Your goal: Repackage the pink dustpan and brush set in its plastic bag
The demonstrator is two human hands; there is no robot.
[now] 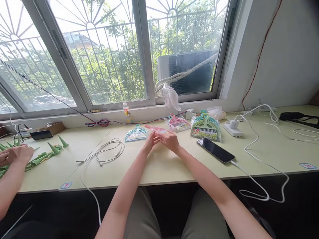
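Observation:
Both of my hands are out over the middle of the table, closed on a pink mini dustpan-and-brush set (157,128) in clear plastic wrap. The fingers of my left hand (150,141) pinch its near edge. Close beside it, my right hand (170,140) grips the same pack, hiding part of it. To the left lies a blue-green packed set (136,133). Just behind my right hand is another pink packed set (178,123). Green packed sets (204,127) lie in a pile further right.
A phone (216,150) on a white cable lies right of my hands, near a charger on a power strip (233,129). Coiled cable (109,151) lies left. A drink bottle (127,113) stands by the window. At far left, another person's hand (21,154) handles green pieces.

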